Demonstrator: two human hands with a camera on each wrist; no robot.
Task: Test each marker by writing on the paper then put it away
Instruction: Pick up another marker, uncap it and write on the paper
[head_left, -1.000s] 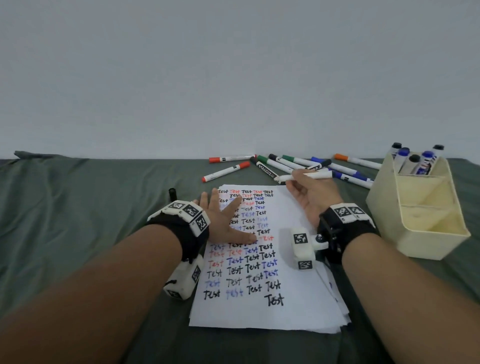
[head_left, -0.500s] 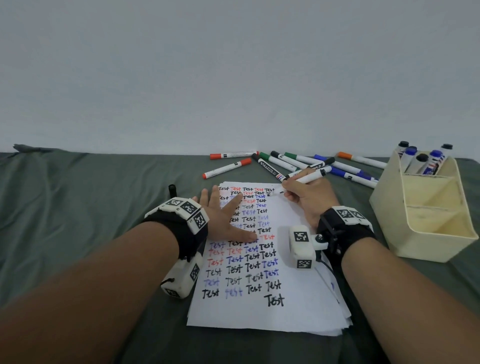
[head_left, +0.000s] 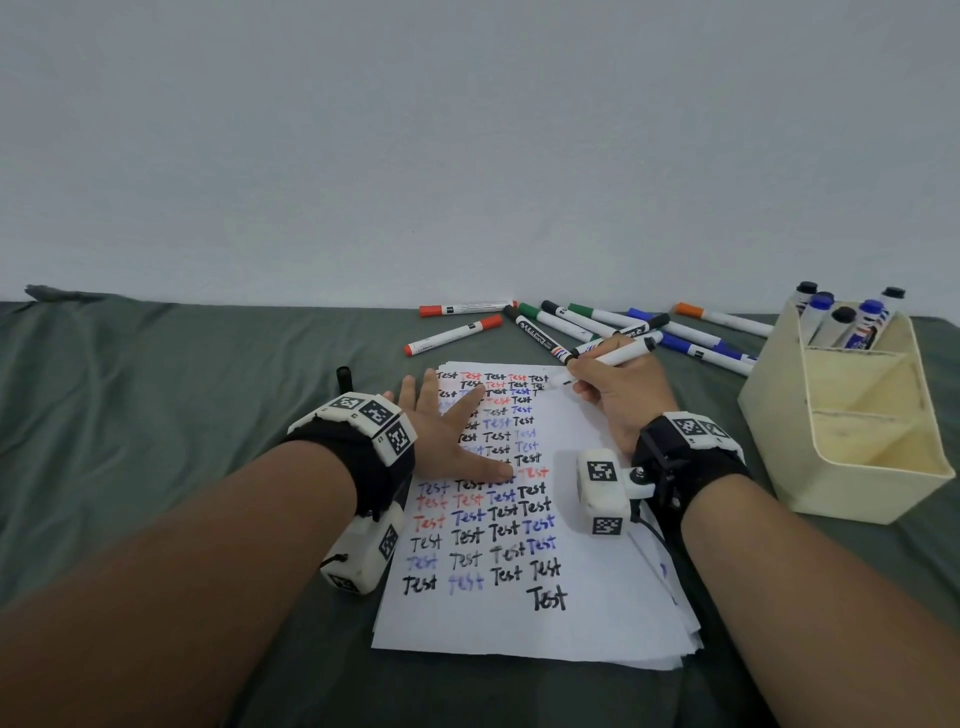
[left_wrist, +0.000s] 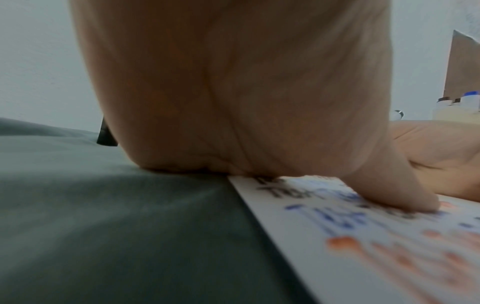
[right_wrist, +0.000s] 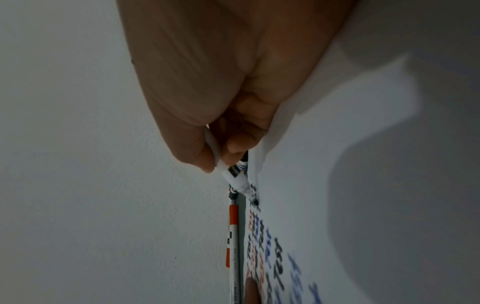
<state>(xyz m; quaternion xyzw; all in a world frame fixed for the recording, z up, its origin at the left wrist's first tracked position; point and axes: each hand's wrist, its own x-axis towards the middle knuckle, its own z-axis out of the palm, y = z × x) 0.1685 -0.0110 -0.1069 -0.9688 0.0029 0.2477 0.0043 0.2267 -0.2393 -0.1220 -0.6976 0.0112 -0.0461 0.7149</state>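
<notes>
We are spreading our left hand (head_left: 451, 435) flat on the paper (head_left: 587, 613) so the sheet cannot slide on the green cloth. Our right hand (head_left: 618, 397) is pinching a black marker (head_left: 605, 359), its tip apparently touching the far right corner, where blank space remains. The holder (head_left: 852, 467) is waiting at the right, within reach.
</notes>
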